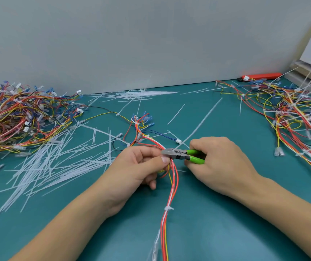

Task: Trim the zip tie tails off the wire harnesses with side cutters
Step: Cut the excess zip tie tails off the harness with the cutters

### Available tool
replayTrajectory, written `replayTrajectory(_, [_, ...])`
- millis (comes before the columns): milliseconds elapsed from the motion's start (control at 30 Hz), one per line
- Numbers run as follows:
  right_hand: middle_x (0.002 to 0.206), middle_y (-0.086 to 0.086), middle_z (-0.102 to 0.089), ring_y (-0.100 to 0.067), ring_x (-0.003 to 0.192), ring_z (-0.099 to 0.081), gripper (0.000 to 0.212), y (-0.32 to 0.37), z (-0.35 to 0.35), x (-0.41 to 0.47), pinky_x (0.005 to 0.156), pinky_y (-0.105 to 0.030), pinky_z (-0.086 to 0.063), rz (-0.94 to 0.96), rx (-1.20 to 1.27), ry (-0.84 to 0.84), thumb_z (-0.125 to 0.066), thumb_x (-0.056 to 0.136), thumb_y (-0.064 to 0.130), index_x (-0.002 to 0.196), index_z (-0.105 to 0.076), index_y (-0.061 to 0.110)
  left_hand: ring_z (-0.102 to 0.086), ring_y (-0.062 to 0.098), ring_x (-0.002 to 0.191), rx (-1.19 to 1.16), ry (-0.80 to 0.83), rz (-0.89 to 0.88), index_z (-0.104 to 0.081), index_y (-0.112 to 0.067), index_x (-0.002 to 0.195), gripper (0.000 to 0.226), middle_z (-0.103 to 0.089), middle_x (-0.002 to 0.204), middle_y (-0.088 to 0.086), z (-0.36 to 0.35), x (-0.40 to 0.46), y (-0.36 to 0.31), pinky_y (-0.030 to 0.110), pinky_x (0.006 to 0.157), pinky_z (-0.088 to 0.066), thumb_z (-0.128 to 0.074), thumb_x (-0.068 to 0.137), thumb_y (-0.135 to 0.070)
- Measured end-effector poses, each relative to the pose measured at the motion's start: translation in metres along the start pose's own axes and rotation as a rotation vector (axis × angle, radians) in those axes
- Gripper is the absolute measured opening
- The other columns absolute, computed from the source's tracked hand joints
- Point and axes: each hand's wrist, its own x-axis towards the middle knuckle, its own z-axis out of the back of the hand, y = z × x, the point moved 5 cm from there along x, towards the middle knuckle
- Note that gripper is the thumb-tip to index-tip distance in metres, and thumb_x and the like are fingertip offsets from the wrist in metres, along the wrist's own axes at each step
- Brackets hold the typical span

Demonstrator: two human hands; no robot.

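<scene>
A: Start wide: a teal tabletop (pixel 216 213) runs up to a plain pale wall (pixel 132 34), and everything is placed off the harness in hand (pixel 172 178), dead centre.

B: Far to its left, a big heap of harnesses (pixel 19 117). Far right, a second heap (pixel 292 117), its ties bristling with long white tails, so I'd judge that one untrimmed.

A: Between the left heap and the centre harness lies a scatter of cut white tails (pixel 56 162). More loose ties (pixel 132 94) sit beyond it against the wall, and an orange tool (pixel 262 75) lies far right at the wall's foot.

B: Now the hands. The left hand (pixel 141 166) curls round the bundle, thumb pressing it just under the cutter head.

A: The right hand (pixel 220 162) is wrapped round the green handles of the side cutters (pixel 177 153), handles drawn near together. The blades sit right at the bundle, where a long tail (pixel 201 120) shoots up and away to the right.

B: So this is the cut itself, I'd say. Whether the tail has parted, I can't tell.

A: The squeeze wants the blades flush to the tie head and clear of the red and white wires. A trimmed tie (pixel 168 208) sits lower on the same harness, nearer the person.
</scene>
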Motion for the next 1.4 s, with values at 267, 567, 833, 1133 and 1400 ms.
replayTrajectory(267, [0.068, 0.008, -0.051, -0.02, 0.072, -0.049, 0.024, 0.0025, -0.001, -0.0021, 0.06, -0.032, -0.036, 0.005, 0.027, 0.002, -0.065, 0.082, 0.03, 0.069, -0.045, 0.027, -0.043, 0.011, 0.053, 0.011, -0.008, 0.006, -0.074, -0.004, 0.089, 0.021, -0.066, 0.079, 0.007, -0.001, -0.0012, -0.0013, 0.023, 0.052, -0.046, -0.073, 0.084, -0.023])
replayTrajectory(567, [0.099, 0.012, -0.063, -0.016, 0.097, -0.053, 0.024, -0.0001, -0.0037, -0.0012, 0.09, -0.035, -0.047, 0.068, 0.142, 0.005, -0.069, 0.084, 0.021, 0.107, -0.067, 0.028, -0.046, 0.01, 0.054, 0.01, -0.008, 0.003, -0.078, -0.013, 0.086, 0.012, -0.068, 0.079, 0.008, -0.0022, 0.0004, -0.0017, 0.022, 0.05, -0.046, -0.073, 0.083, -0.023])
replayTrajectory(833, [0.099, 0.011, -0.065, -0.017, 0.098, -0.055, 0.026, 0.0005, -0.0023, -0.001, 0.09, -0.035, -0.048, 0.104, 0.161, 0.001, -0.069, 0.083, 0.019, 0.108, -0.069, 0.028, -0.045, 0.008, 0.054, -0.009, 0.015, -0.007, -0.079, -0.018, 0.085, 0.009, -0.066, 0.074, -0.001, -0.0034, -0.0006, -0.0021, 0.023, 0.051, -0.046, -0.071, 0.085, -0.021])
replayTrajectory(1133, [0.057, 0.002, -0.046, -0.022, 0.062, -0.046, 0.027, -0.0035, -0.0002, 0.0005, 0.053, -0.036, -0.04, -0.026, 0.108, 0.003, -0.067, 0.082, 0.031, 0.067, -0.047, 0.021, -0.045, 0.01, 0.054, 0.026, 0.055, -0.023, -0.076, -0.015, 0.086, 0.012, -0.065, 0.073, -0.002, -0.0051, -0.0018, -0.0042, 0.024, 0.052, -0.047, -0.073, 0.083, -0.026])
replayTrajectory(1400, [0.072, 0.011, -0.053, -0.013, 0.076, -0.049, 0.019, 0.0045, -0.0014, -0.0019, 0.068, -0.037, -0.041, -0.001, 0.119, 0.001, -0.067, 0.084, 0.027, 0.072, -0.053, 0.032, -0.043, 0.012, 0.054, 0.037, 0.042, -0.02, -0.074, -0.015, 0.083, 0.011, -0.066, 0.078, 0.004, -0.006, -0.0037, -0.0072, 0.025, 0.053, -0.047, -0.069, 0.087, -0.023])
